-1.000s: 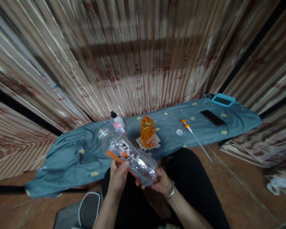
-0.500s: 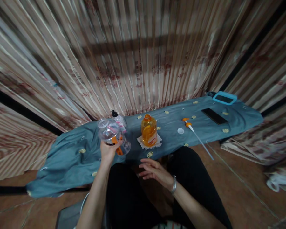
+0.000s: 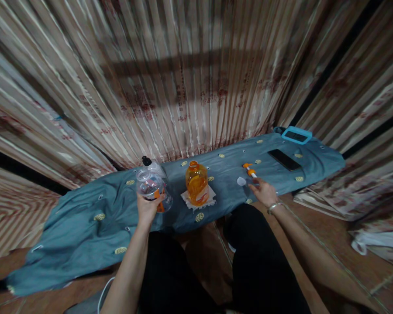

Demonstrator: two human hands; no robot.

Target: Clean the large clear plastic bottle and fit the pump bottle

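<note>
A clear plastic bottle with an orange label [image 3: 149,185] is upright in my left hand [image 3: 147,209], whose fingers wrap around its lower side. My right hand [image 3: 264,192] is over the stem of an orange and white pump top [image 3: 249,170] lying on the cloth, its fingertips slightly apart at the white part. The long tube is hidden under this hand and wrist. Between my hands an orange see-through bottle [image 3: 197,185], with no cap on, stands on a folded white tissue [image 3: 211,201]. A small white disc [image 3: 241,181] lies just left of the pump top.
Behind the clear bottle stands another bottle with a black cap [image 3: 146,161]. A dark phone [image 3: 284,159] and a blue-framed device [image 3: 296,135] lie to the right on the patterned blue-grey cloth [image 3: 75,226]. A striped curtain [image 3: 190,87] hangs behind the narrow table.
My right hand has moved right and forward, from above my lap to the pump top. My left hand has kept hold of the clear bottle, which is now more upright. The view has shifted slightly.
</note>
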